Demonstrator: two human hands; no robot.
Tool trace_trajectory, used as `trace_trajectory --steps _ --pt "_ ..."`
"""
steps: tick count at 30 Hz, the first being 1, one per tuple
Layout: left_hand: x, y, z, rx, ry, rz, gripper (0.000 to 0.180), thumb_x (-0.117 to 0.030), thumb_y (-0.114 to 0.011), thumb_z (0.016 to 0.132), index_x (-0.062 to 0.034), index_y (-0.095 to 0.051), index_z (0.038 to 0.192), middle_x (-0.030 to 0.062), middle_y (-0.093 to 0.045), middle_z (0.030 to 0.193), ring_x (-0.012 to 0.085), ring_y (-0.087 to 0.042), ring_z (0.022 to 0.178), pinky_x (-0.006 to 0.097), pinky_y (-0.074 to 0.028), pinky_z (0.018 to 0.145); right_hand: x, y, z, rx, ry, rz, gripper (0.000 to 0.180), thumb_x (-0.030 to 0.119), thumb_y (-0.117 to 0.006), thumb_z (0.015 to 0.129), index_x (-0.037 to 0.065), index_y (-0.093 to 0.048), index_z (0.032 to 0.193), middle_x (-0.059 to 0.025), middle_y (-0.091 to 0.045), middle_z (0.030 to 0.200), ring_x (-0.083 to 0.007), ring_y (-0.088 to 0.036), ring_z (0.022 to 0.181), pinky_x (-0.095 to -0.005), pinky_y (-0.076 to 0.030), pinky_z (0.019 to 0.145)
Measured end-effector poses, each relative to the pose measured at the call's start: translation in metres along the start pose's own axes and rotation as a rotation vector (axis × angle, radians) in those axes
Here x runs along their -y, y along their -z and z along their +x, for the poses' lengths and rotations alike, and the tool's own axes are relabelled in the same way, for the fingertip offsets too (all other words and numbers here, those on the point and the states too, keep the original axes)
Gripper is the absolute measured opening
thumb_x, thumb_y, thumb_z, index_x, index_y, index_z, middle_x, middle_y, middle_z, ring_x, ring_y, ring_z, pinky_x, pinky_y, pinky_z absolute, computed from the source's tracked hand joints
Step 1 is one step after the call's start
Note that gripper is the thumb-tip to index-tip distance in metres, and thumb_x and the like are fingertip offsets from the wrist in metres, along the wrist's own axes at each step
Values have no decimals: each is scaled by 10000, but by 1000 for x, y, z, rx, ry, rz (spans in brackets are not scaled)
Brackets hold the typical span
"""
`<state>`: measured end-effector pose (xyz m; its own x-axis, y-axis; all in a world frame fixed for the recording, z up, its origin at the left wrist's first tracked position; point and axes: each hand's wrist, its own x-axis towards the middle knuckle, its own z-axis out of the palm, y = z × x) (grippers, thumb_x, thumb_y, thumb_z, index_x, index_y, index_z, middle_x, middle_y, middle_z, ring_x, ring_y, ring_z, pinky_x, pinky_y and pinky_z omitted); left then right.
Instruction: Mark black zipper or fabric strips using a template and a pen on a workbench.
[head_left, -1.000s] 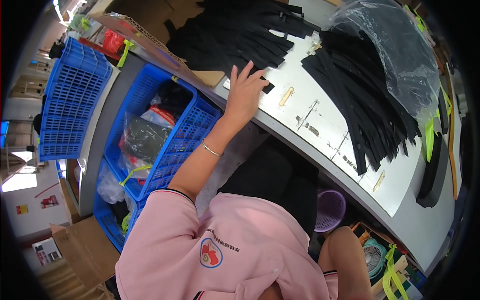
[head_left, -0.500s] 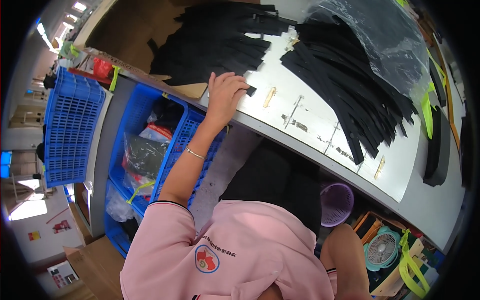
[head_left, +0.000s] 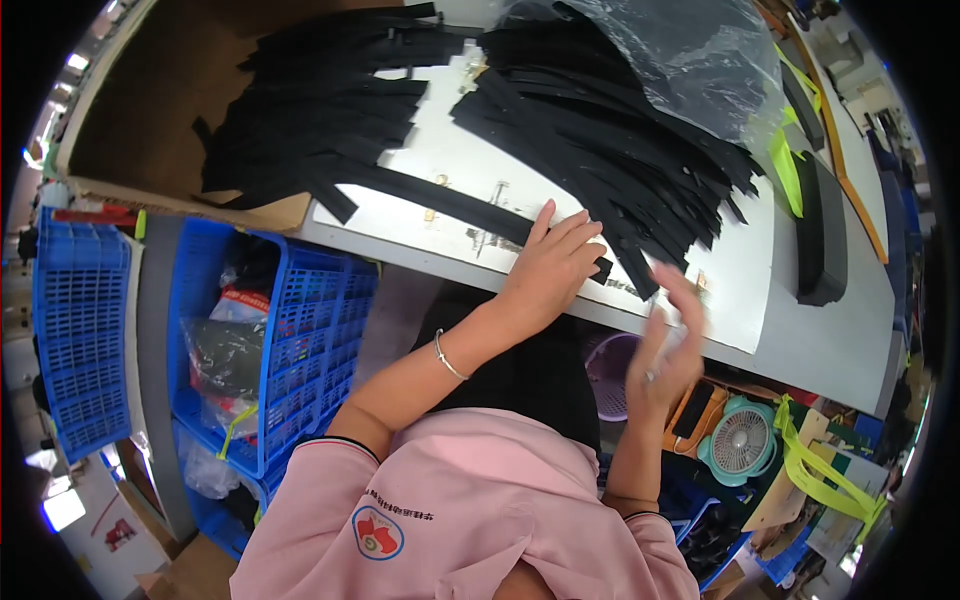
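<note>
View: head, looking down at the table (head_left: 852, 345) and both bare hands.
Strip: one long black strip (head_left: 455, 203) on the white board (head_left: 738, 300), set apart from the rest; its upper-left end is lost among the left pile (head_left: 320, 115), its lower-right end shows just past the left fingertips.
Long axis: upper left to lower right, roughly along the near table edge, slanting slightly toward the body.
Left hand (head_left: 552, 265): palm down over the strip's lower-right part, fingers together and lightly bent; touching it, by the look of it. Pressed or pinched, cannot tell.
Right hand (head_left: 668, 350): blurred, thumb and forefinger spread, nothing seen between them; at the near table edge, beside the lowest strip end of the right pile (head_left: 625, 150). Contact there unclear.
Key relation: strip runs away leftward from the left hand, which is the nearer; its short free end points toward the right hand, with a gap between.
Piles: both of black strips, fanned and overlapping; left one spills from the carton (head_left: 135, 110), right one lies partly under the clear bag (head_left: 700, 70).
Table's right side: black block (head_left: 822, 240), lying lengthwise.
Below: blue crate (head_left: 322, 340) left, purple basket (head_left: 606, 378) and small fan (head_left: 742, 440) right.
</note>
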<state>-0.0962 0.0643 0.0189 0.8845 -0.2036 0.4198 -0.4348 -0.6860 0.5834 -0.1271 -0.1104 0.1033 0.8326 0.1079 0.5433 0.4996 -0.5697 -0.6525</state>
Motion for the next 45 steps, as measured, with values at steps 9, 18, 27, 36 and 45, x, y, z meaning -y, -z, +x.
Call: trace_trajectory --steps 9,18,27,36,45 --pt "-1 23 -22 9 70 84 473 -142 -723 956 -50 -633 1411 136 -604 1479 375 -453 1468 566 -242 1237 -93 -10 19 288 22 -403 362 101 -688 981 43 -600 1328 -190 -690 1283 -328 -604 1307 -513 -329 1181" --pt "-11 14 -11 119 34 121 537 -202 -704 975 -39 -567 1468 153 -547 1524 382 -411 1489 590 -230 1236 -45 -30 -41 186 17 -347 475 114 -802 862 41 -621 1295 -144 -699 1307 -304 -636 1263 -564 -363 1156" --pt "-11 17 -8 188 66 140 562 -225 -683 1004 -59 -527 1518 144 -489 1590 361 -358 1533 551 -197 1260 -105 19 -46 99 0 -422 527 89 -764 904 76 -578 1397 -89 -669 1396 -307 -601 1340 -590 -253 1226" --pt "7 -30 69 142 -128 178 537 -356 -634 1028 -75 -565 1481 180 -516 1546 401 -409 1480 579 -256 1230 -107 17 -55 18 -44 -468 433 48 -737 915 72 -605 1327 -101 -690 1359 -300 -593 1350 -542 -248 1232" --pt "12 -39 82 152 -87 193 575 -427 -559 1059 -62 -542 1503 206 -452 1599 418 -331 1528 576 -180 1261 -107 22 -55 42 -30 -462 404 49 -738 913 61 -606 1295 -104 -698 1356 -301 -582 1373 -553 -207 1247"
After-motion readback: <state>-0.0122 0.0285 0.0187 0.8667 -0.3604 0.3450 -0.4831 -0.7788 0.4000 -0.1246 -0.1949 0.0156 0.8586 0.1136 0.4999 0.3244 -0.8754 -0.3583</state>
